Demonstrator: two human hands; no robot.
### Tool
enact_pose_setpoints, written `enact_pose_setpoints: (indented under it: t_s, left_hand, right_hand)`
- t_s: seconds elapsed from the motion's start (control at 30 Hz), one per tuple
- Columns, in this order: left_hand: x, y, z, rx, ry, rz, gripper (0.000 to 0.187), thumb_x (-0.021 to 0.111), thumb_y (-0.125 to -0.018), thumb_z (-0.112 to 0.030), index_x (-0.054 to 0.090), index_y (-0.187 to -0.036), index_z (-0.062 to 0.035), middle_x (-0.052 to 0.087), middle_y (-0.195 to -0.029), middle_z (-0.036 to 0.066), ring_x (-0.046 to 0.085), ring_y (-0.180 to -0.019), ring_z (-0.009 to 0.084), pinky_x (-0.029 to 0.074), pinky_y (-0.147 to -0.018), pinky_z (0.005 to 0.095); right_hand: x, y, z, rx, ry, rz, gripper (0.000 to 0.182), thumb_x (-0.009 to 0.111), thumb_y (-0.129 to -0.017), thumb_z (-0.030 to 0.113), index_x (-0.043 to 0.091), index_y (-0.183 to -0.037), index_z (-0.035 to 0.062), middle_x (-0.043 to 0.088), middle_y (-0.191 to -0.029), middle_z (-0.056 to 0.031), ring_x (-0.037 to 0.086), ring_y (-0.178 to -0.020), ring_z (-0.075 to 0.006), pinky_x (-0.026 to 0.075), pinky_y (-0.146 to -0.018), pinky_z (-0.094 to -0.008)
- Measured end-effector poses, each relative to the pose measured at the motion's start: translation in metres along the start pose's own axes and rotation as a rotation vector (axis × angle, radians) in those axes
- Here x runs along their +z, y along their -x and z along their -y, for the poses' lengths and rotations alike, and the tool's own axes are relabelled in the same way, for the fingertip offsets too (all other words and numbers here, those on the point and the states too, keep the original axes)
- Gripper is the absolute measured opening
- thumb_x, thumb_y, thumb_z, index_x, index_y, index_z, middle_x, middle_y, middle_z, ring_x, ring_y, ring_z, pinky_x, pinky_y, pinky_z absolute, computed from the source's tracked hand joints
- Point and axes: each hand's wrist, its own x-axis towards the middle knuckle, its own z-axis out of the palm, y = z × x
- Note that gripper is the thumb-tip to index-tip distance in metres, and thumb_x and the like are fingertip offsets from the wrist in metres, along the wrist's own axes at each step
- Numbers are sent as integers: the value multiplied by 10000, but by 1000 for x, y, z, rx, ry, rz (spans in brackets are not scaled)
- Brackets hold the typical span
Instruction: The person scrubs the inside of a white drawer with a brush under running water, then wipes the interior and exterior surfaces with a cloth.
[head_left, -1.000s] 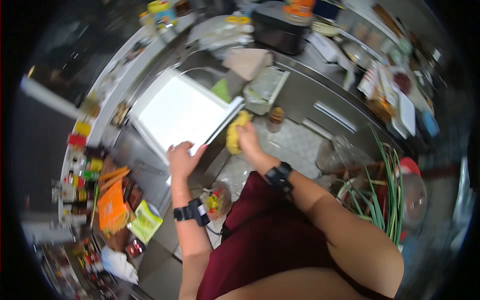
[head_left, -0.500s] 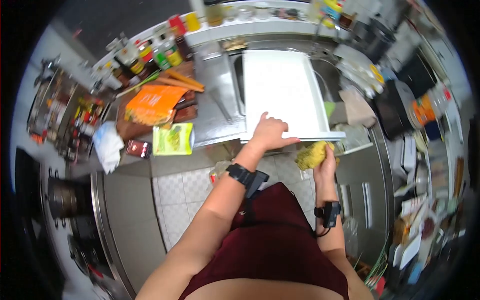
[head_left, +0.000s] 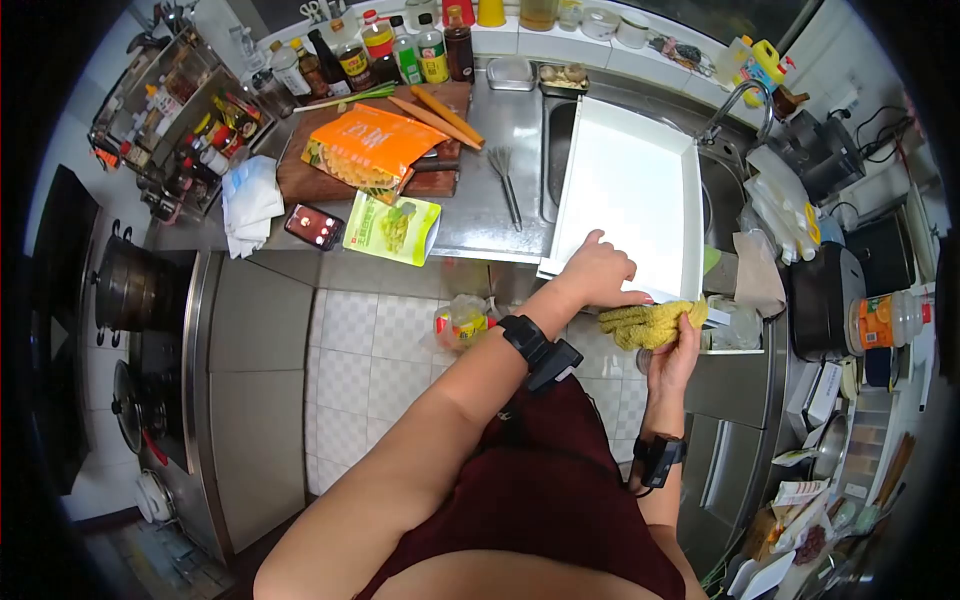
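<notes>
A large white drawer-like tray (head_left: 640,170) lies across the sink, its near side toward me. My left hand (head_left: 598,272) holds that near side, with fingers over the rim and thumb along the edge. In my right hand (head_left: 675,358) is a yellow cloth (head_left: 645,325), bunched up and pressed against the near right corner of the tray. The cloth hides part of that edge and some of my fingertips.
Left of the sink, a whisk (head_left: 506,188) lies on the steel counter. An orange food bag (head_left: 375,140) and carrots (head_left: 445,115) rest on a cutting board (head_left: 300,175), near a green packet (head_left: 392,228) and a phone (head_left: 313,227). The faucet (head_left: 745,95) rises behind the tray.
The view has shifted, so the counter and tray appear farther right. My right hand has brought the yellow cloth up against the tray's near edge. My left hand stays on the rim.
</notes>
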Motion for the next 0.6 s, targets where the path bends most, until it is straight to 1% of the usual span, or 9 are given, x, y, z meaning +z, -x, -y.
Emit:
enact_pose_setpoints:
  t_s: [0.17,0.27,0.37,0.47,0.57,0.6]
  left_hand:
    - [-2,0,-1,-11,61,-10,527,538,-818,-602,700,-800,-100,674,-790,123,634,-849,305,295,-1029,504]
    - [-2,-2,1,-31,126,-16,502,499,-863,-561,705,-817,-106,674,-789,120,633,-849,310,290,-1035,508]
    - [-11,-1,-4,-55,163,10,483,456,-904,-509,707,-834,-103,675,-821,123,626,-879,312,284,-1039,510]
    - [-9,-3,-2,-50,121,21,458,419,-934,-458,708,-866,-110,674,-881,124,614,-930,306,269,-1048,514]
    - [-12,-3,-3,-47,154,49,422,407,-945,-419,704,-905,-122,666,-939,115,596,-978,297,249,-1058,513]
    - [-11,-3,-2,-24,168,53,369,425,-934,-385,697,-942,-136,662,-957,96,587,-996,282,234,-1063,518]
  right_hand:
    - [21,5,10,-38,90,83,394,518,-948,139,430,-1319,39,542,-1212,-74,539,-1087,-172,434,-933,-319]
    - [26,-1,8,-33,189,156,386,509,-965,167,430,-1321,37,553,-1185,-71,540,-1063,-157,429,-922,-306]
    - [35,-7,3,-84,311,180,373,495,-982,200,439,-1310,32,568,-1155,-63,541,-1033,-136,428,-904,-291]
    - [41,-9,2,-60,346,186,365,478,-994,226,451,-1300,29,578,-1139,-51,543,-1013,-121,429,-893,-280]
    - [40,-15,1,-51,406,192,357,473,-996,237,468,-1287,30,586,-1126,-44,545,-1007,-117,432,-884,-274]
    - [38,-16,2,-20,497,176,356,479,-995,250,484,-1278,35,589,-1123,-43,542,-1004,-113,430,-881,-267]
